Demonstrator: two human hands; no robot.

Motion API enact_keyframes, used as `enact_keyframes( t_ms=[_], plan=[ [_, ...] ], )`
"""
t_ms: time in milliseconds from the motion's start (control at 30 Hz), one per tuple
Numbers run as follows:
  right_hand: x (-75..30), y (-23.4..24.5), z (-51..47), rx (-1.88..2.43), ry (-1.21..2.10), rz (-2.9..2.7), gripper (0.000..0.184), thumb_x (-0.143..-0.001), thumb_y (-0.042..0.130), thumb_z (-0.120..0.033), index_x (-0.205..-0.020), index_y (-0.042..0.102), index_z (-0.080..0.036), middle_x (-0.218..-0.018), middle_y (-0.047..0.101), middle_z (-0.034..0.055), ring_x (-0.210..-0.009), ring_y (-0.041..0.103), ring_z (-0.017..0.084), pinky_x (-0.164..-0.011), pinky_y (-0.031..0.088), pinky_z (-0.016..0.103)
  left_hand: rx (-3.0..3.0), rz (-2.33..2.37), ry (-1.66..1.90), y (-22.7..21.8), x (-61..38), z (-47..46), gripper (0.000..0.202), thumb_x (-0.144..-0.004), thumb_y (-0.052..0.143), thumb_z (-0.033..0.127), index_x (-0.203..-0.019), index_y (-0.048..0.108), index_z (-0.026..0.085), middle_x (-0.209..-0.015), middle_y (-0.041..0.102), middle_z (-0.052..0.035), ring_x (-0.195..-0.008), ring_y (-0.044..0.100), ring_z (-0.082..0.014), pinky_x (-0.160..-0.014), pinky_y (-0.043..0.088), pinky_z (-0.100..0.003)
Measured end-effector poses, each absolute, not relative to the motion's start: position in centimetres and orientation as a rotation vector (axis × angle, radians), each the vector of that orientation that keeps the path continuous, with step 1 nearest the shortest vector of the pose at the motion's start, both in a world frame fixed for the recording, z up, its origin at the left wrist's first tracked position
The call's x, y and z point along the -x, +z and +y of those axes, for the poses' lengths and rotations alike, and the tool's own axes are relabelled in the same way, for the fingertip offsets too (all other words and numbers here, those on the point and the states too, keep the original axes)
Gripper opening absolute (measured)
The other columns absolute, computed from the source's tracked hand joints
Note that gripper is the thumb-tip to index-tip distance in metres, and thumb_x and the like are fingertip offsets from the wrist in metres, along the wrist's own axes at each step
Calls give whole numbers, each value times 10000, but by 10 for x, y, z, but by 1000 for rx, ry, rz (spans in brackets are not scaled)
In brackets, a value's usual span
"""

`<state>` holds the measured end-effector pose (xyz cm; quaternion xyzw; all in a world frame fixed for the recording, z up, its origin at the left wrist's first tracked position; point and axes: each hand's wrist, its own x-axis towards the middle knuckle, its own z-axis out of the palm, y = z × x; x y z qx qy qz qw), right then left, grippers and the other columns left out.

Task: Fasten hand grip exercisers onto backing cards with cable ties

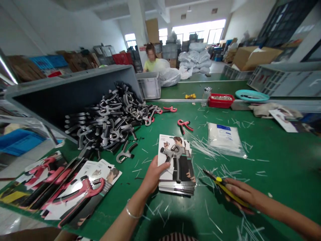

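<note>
My left hand [153, 176] grips the left edge of a printed card with a grey hand grip strengthener [174, 157] mounted on it, which rests on a stack of similar cards [177, 189]. My right hand [239, 191] is shut on yellow-handled scissors [225, 189], their dark blades pointing up and left, a little to the right of the stack. Loose grey-and-black hand grippers lie in a large heap [107, 122] on the green workbench [273, 167], with several pink ones [185, 126] near it. Pink grippers on cards [67, 187] lie at the lower left.
A clear bag of white items [224, 140] and many white plastic scraps lie on the bench. A grey bin [70, 90] borders the heap. Beyond stand a red tray [220, 100], a teal dish [252, 95], crates, cartons, white sacks, and a person [150, 63] in a yellow-green top.
</note>
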<state>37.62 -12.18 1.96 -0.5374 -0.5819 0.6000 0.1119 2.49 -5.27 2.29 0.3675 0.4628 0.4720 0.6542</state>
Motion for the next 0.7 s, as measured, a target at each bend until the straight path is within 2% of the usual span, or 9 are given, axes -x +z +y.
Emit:
enact_keyframes(
  t_ms=[33,100,200,267,400,700],
  plan=[
    [-372,27,-119,1540,1870,-1569,457,-931,455,-596,-1144,571,-209,-892,636,57,-536,542,123,-422,409,240,-856,1051,1069,20,-24,-52,557,-689,789,373,-1165,584,169,-1045,717,-68,-794,679,-197,-740,522,-315],
    [-357,41,-108,1400,2017,-1436,463,-883,581,-563,-1179,563,-207,-903,655,51,-554,568,118,-452,443,234,-895,1049,1074,15,-22,-51,570,-691,788,379,-1180,584,169,-1054,716,-68,-788,677,-195,-742,521,-315],
    [-325,57,-85,1148,2225,-1407,449,-853,670,-484,-1169,564,-183,-1013,679,85,-751,666,168,-556,525,246,-926,1048,1076,11,-20,-51,580,-694,788,384,-1187,580,160,-1040,717,-74,-788,676,-200,-745,518,-319],
    [-306,61,-71,999,2400,-1386,465,-858,677,-448,-1197,546,-159,-1095,676,124,-847,695,196,-618,562,272,-945,1049,1085,9,-18,-52,578,-700,786,382,-1188,576,155,-1053,713,-80,-809,675,-206,-756,516,-323],
    [-288,55,-53,813,2615,-1309,469,-870,669,-427,-1209,536,-131,-1104,683,173,-874,723,235,-677,598,342,-993,1041,1116,5,-15,-54,583,-712,780,386,-1201,579,140,-1102,699,-109,-864,672,-225,-795,513,-346],
    [-288,39,-52,706,2677,-1117,463,-937,563,-427,-1275,514,-115,-1181,666,230,-975,715,286,-730,606,406,-1026,1032,1105,2,-12,-54,572,-743,764,386,-1221,554,154,-1078,700,-92,-824,667,-204,-781,508,-327]
  ],
)
